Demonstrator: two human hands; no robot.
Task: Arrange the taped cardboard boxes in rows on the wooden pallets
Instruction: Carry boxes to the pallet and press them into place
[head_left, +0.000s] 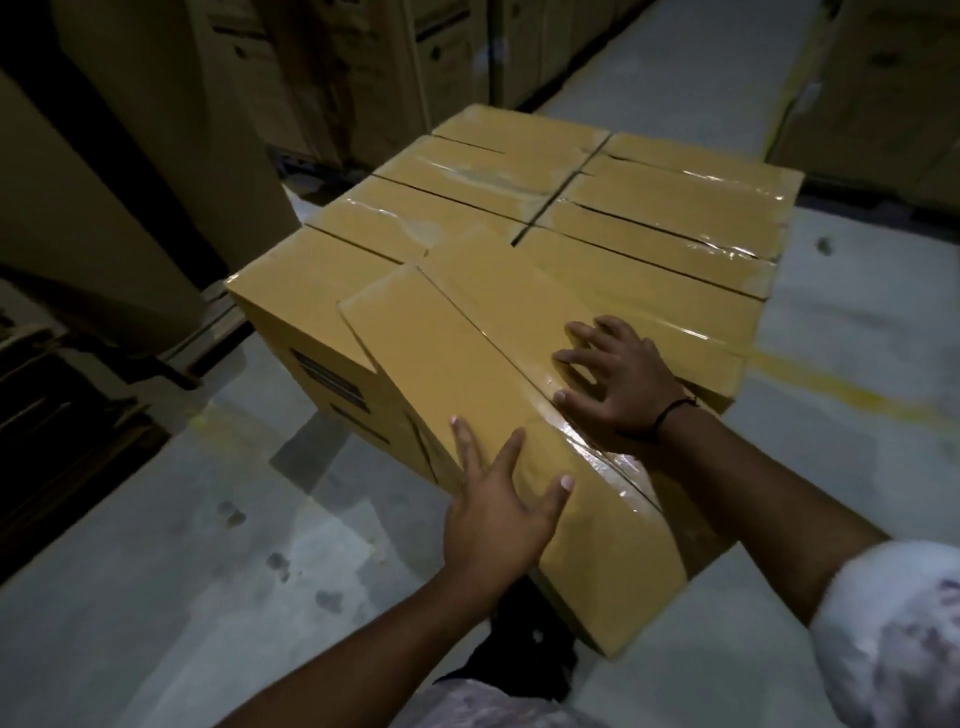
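Pressing down on box (467, 374) with both: left grip (498, 499) flat near its close end, fingers spread; right grip (618, 384) flat on taped seam, spread too. No curl round anything. Lying skewed atop stack (649, 208), close end hanging past edge over floor (156, 571). Could slide on glossy tape, lose hold, tip off with that overhang. Could also shove rows underneath out of line if pushed crooked. Can't see pallet.
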